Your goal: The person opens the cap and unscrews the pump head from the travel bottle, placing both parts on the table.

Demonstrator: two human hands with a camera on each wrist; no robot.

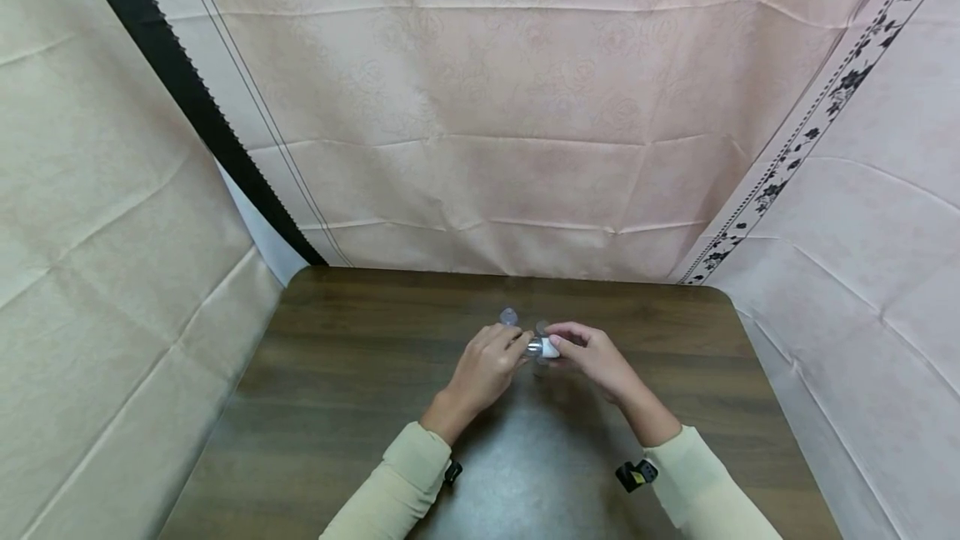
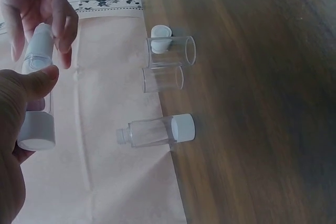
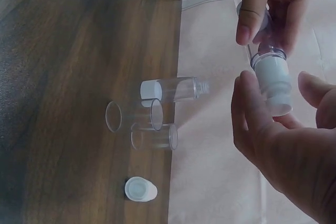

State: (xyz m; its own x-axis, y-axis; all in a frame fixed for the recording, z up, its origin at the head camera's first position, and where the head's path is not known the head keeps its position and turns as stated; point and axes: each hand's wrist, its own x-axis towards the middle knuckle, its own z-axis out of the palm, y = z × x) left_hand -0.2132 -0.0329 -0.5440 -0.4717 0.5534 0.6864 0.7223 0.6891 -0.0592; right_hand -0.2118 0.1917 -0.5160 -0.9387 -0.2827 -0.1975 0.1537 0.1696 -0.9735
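Note:
My left hand (image 1: 489,362) grips a clear small bottle (image 2: 35,62) with a white base (image 2: 37,130), thumb across its side. A white pump top (image 3: 273,80) sits at the bottle's other end. The fingers of my right hand (image 1: 592,357) surround that pump top loosely; in the right wrist view the thumb (image 3: 311,88) stands apart from it. Beyond the hands a second clear bottle (image 3: 176,89) with a white base and bare threaded neck stands upright. Two clear cylinders (image 2: 170,51) stand beside it, near a small white cap (image 3: 139,189).
The wooden tabletop (image 1: 337,407) runs under both forearms. A pale cloth (image 1: 525,148) hangs behind its far edge, with more cloth at both sides. The small parts stand close together just beyond my hands. Each wrist carries a small black camera (image 1: 636,474).

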